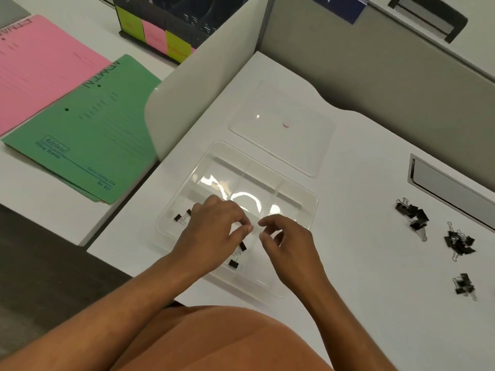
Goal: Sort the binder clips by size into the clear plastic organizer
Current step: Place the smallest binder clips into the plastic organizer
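Observation:
The clear plastic organizer (pixel 308 202) lies on the white desk with several compartments. Two small black binder clips (pixel 180 216) lie in its left compartment. Two more clips (pixel 235 259) lie in a near compartment, partly under my left hand. My left hand (pixel 214 231) hovers over the organizer's near half with its fingers curled and its thumb against the fingertips; whether it pinches anything is hidden. My right hand (pixel 286 245) is beside it, with thumb and forefinger loosely curled and apart and nothing between them. Three loose piles of black clips (pixel 413 215), (pixel 459 242), (pixel 464 286) lie at the right.
The organizer's clear lid (pixel 284 129) lies flat behind it. A white partition (pixel 187 103) rises on the left, with a green folder (pixel 88 124) and a pink folder (pixel 34 65) beyond it. A grey cable slot (pixel 450 186) is set into the desk at the right.

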A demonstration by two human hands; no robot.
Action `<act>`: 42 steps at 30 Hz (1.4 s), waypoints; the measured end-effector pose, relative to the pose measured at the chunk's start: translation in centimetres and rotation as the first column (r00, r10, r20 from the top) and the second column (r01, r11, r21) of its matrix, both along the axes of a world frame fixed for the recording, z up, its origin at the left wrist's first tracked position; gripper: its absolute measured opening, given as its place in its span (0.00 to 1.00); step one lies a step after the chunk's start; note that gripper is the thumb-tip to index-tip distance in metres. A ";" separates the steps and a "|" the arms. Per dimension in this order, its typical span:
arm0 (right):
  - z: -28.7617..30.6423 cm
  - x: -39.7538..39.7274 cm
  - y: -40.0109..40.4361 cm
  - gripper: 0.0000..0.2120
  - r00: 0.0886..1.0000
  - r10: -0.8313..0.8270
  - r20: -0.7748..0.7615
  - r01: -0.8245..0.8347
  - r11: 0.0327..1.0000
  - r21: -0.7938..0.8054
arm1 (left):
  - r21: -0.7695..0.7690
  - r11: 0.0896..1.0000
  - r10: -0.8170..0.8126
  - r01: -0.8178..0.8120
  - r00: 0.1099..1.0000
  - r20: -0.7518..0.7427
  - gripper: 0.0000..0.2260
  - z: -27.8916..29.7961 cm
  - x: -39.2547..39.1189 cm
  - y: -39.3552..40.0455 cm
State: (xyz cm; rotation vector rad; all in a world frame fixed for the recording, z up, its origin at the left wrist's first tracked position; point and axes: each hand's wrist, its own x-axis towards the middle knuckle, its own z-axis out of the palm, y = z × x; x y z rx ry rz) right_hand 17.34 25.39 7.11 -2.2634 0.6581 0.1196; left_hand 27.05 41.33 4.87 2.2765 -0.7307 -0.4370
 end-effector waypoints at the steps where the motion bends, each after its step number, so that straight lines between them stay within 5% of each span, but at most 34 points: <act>1: 0.1 -0.2 -0.1 0.09 1.000 -0.019 0.016 0.019 1.000 0.003 | -0.032 0.999 0.022 -0.021 1.000 0.012 0.06 0.0 0.0 -0.1; 6: 0.5 -2.0 -1.0 0.08 0.994 -0.101 0.041 0.100 0.995 0.018 | -0.134 0.989 0.063 -0.057 0.997 0.043 0.05 0.2 -0.8 -1.5; 23: 0.6 -20.4 -16.1 0.07 0.879 -0.459 0.127 0.463 0.886 0.003 | -0.236 0.893 -0.353 0.383 0.922 0.162 0.05 1.6 -16.0 -23.3; 34: -4.9 -34.5 -33.2 0.08 0.727 -0.664 0.173 0.672 0.740 0.018 | 0.050 0.780 -0.620 0.624 0.758 0.202 0.09 -2.8 -27.8 -41.8; 42: -9.2 -34.1 -43.8 0.18 0.756 -0.608 0.242 0.650 0.740 -0.172 | 0.340 0.674 -0.738 0.656 0.620 0.268 0.23 -7.3 -29.9 -51.5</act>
